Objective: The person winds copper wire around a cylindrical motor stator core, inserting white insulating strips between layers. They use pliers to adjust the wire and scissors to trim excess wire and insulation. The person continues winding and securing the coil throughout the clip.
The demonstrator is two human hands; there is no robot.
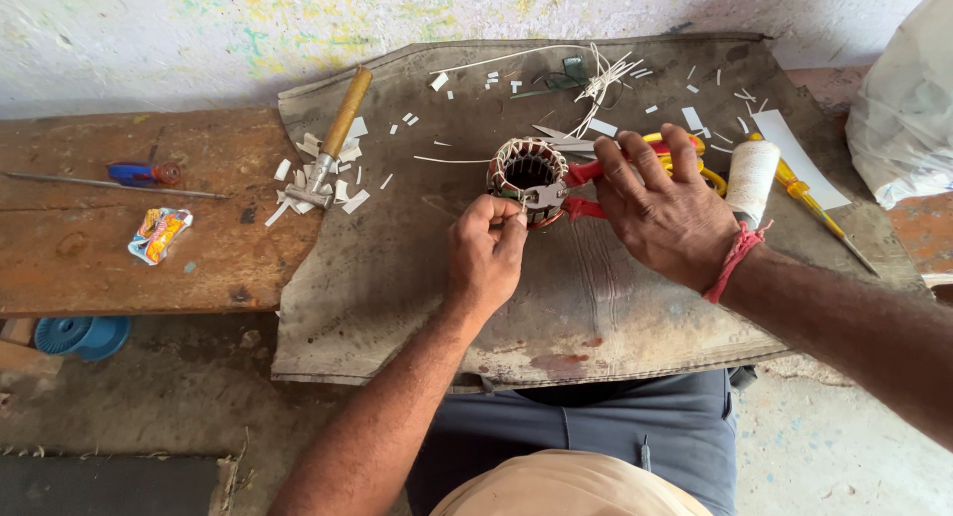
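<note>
Stator (526,174), small round motor core with copper windings, sits upright near centre of a grey-brown mat (397,278) spread over the wooden bench (99,258).

Far left on bench: thin metal rod (109,186), blue-and-red handled tool (139,172) just behind it, crumpled colourful wrapper (159,233) nearer the front edge. Blue spool (84,335) on the floor below the bench.

At mat's left edge: hammer (333,144) with wooden handle, head down, lying among white paper scraps (342,184).

Left hand (486,253) closed, fingertips pinched together at the stator's near rim; what is pinched too small to tell. Pliers (571,193) with red handles lying against the stator's right side, metal nose touching the core.

Behind stator: bundle of white strips (601,79) and more scattered white snippets on mat.

Right hand (665,208) open, fingers spread flat, resting over the red plier handles and yellow-handled tool (695,159) beneath; not clearly gripping either. Red thread band (735,258) around that wrist.

Right of hand: spool of white thread (751,179) standing on mat, then a yellow-handled screwdriver (809,203) lying diagonally, a long white paper strip (799,159) beside it. White plastic bag (903,109) at far right edge.
</note>
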